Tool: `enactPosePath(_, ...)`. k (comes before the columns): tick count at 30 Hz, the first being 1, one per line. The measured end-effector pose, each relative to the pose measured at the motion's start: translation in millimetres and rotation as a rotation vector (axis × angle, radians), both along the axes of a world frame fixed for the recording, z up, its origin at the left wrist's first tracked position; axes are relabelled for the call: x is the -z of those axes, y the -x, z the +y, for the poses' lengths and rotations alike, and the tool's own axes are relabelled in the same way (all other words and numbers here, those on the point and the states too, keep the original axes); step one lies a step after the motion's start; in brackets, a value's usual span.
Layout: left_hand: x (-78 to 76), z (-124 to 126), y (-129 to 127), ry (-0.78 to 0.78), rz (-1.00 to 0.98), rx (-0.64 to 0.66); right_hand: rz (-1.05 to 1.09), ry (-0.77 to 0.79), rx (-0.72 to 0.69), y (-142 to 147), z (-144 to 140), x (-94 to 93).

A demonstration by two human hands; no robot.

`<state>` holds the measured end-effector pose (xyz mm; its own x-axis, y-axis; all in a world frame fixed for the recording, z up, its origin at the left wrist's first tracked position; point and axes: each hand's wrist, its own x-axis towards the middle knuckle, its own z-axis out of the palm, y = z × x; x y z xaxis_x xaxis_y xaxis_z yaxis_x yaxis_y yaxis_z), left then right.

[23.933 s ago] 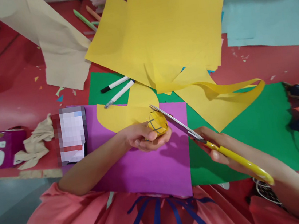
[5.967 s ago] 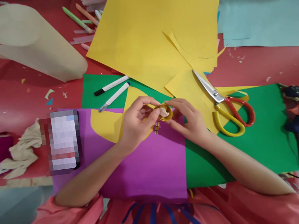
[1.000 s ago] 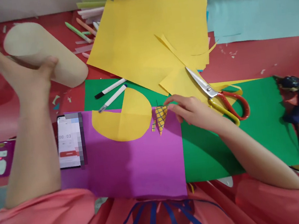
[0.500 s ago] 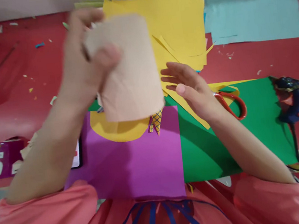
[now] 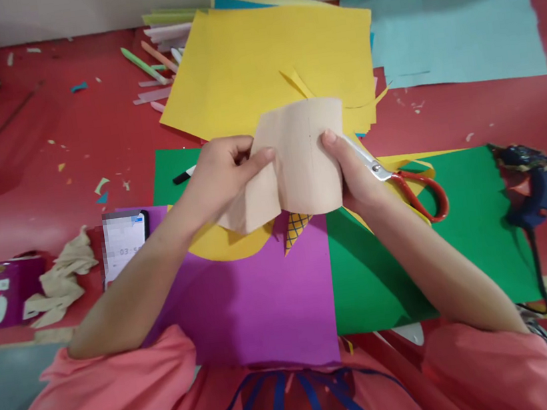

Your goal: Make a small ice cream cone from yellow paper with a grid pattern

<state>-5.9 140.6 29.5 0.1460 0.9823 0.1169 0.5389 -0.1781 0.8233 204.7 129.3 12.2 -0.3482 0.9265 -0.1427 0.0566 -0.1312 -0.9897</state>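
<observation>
Beige paper (image 5: 299, 168) held up between both hands at the frame's centre.
Left hand (image 5: 222, 175) pinches its left edge, right hand (image 5: 354, 171) grips its right edge; below it a checked yellow cone (image 5: 295, 227) lies on purple paper (image 5: 260, 294), with scissors (image 5: 401, 178) just right on green paper (image 5: 469, 233).

You had a single view, from the camera on your head, which looked forward and steeply down over your own lap. It sat close above both forearms, faced the red floor (image 5: 46, 161) ahead, and reached as far as the wall's foot.
</observation>
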Motion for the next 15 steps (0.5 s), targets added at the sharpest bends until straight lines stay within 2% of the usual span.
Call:
enactPosePath(3, -3.8, -2.8, 2.0, 0.057, -0.147, 0.1, 0.181, 0.097, 0.021, 0.1, 0.5, 0.1)
enactPosePath(7, -9.1, -6.9, -4.1, 0.056, -0.385, 0.046, 0.314, 0.155, 0.076, 1.3, -1.4, 1.6)
enactPosePath(11, -9.1, -10.5, -12.4, -0.106, -0.399, -0.03, 0.258, 0.113, 0.147, 1.3, -0.8, 2.9)
enactPosePath(15, -9.2, -14.5, -18.3, -0.082, -0.426, -0.107, 0.06, 0.009, 0.219, 4.5, 0.3, 0.1)
